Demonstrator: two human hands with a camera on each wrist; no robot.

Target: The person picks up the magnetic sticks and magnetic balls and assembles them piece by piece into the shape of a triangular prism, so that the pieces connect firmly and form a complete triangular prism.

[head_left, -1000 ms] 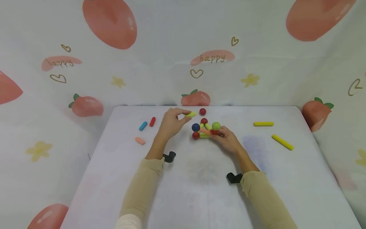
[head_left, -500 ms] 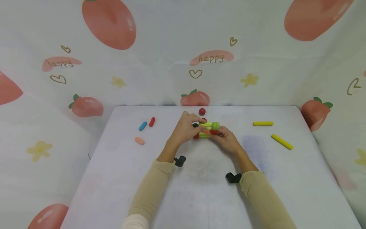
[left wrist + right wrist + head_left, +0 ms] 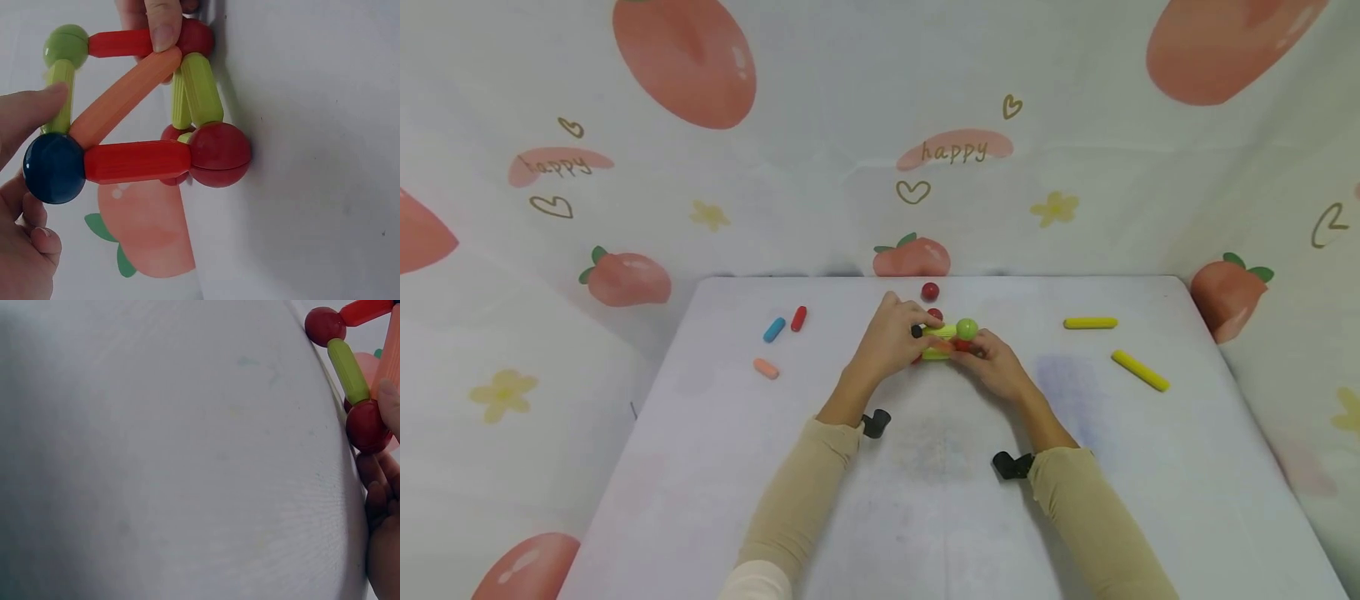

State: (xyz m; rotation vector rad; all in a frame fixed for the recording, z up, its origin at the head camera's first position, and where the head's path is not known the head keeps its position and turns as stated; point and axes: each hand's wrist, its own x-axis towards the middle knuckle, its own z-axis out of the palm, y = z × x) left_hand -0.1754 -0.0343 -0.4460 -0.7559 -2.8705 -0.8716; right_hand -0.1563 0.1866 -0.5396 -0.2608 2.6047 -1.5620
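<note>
A frame of magnetic building sticks and balls stands on the table. At its upper edge my left hand (image 3: 891,333) pinches a yellow-green stick (image 3: 66,74) lying between a blue ball (image 3: 54,169) and a green ball (image 3: 65,45). My right hand (image 3: 996,365) grips the lower right corner, its thumb on the end of an orange stick (image 3: 125,97) beside a red ball (image 3: 367,427). That orange stick slants up to the blue ball. A red stick (image 3: 139,161) joins the blue ball to another red ball (image 3: 219,154). In the head view my left hand hides the blue ball's surroundings.
Behind the frame lies a loose red ball (image 3: 930,292). At the left are a blue stick (image 3: 774,330), a red stick (image 3: 799,318) and an orange stick (image 3: 766,368). Two long yellow sticks (image 3: 1091,323) lie on the table (image 3: 940,517) at the right. A printed cloth hangs behind.
My left hand has moved right and toward me, carrying the yellow-green stick from beside the frame to its top, between the blue and green balls. The right hand has stayed at its corner.
</note>
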